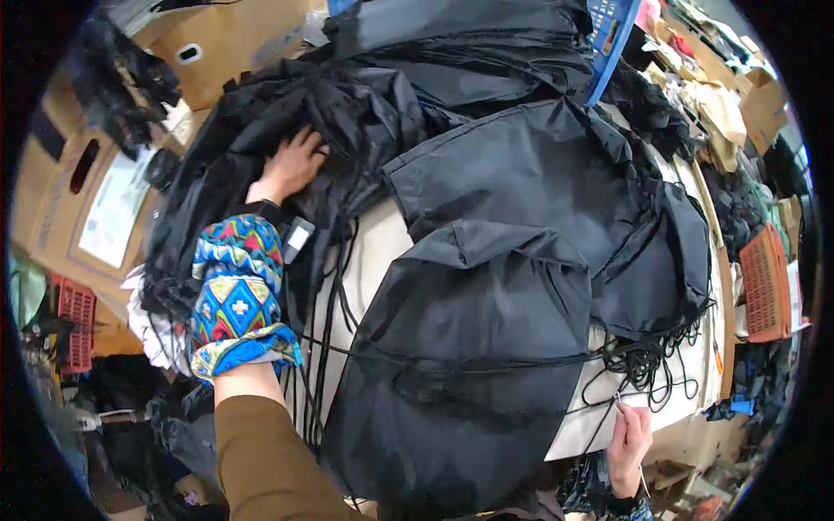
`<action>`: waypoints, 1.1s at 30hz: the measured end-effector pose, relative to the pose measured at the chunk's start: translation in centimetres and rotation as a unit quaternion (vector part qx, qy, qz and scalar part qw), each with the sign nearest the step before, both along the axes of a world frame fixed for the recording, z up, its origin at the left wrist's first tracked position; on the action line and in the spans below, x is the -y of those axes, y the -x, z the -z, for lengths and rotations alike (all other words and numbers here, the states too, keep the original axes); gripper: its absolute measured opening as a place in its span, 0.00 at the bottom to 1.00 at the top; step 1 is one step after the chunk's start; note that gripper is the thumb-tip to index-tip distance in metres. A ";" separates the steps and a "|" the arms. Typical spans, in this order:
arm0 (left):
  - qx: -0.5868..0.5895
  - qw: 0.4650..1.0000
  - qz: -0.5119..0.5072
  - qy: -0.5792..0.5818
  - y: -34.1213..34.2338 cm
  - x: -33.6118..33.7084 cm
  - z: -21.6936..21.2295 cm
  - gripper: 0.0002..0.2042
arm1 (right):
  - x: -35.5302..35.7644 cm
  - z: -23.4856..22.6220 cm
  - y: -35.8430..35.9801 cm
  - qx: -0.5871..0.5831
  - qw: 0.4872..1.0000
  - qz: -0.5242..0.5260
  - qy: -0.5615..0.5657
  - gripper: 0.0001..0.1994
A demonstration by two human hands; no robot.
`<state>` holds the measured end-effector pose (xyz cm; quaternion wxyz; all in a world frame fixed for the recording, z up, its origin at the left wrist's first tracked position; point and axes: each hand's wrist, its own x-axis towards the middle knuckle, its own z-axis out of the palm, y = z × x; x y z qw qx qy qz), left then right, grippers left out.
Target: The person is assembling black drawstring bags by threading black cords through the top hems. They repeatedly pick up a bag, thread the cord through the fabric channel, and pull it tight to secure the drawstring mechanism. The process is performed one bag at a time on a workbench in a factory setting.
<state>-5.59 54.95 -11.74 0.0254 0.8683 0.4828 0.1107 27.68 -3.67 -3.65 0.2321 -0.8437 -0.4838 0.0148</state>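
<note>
My left hand [294, 167] reaches into a heap of black fabric [234, 174] at the left, fingers slightly bent and apart on the cloth. A patterned blue sleeve cover [236, 291] wraps that forearm. At the lower right, my right hand [629, 445] is closed in a pinch. From its fingertips sticks a small, thin metal tool [618, 398], its kind too small to tell, beside a black cord. In front of me lies a black fabric piece, likely a bag [469, 321], with cord stretched across it. Looped black cord [643, 365] lies bunched above my right hand.
More folded black fabric [469, 43] is stacked at the back by a blue plastic basket [612, 43]. Cardboard boxes [61, 217] stand at the left. The white tabletop [573, 434] shows between pieces. Orange crate [764, 286] and red crate [75, 317] flank the table.
</note>
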 end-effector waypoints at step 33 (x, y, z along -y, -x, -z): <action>0.072 0.980 0.157 -0.101 3.0 32.3 -5.8 0.09 | -11.0 -1.7 4.5 0.031 0.908 -0.409 0.087 0.23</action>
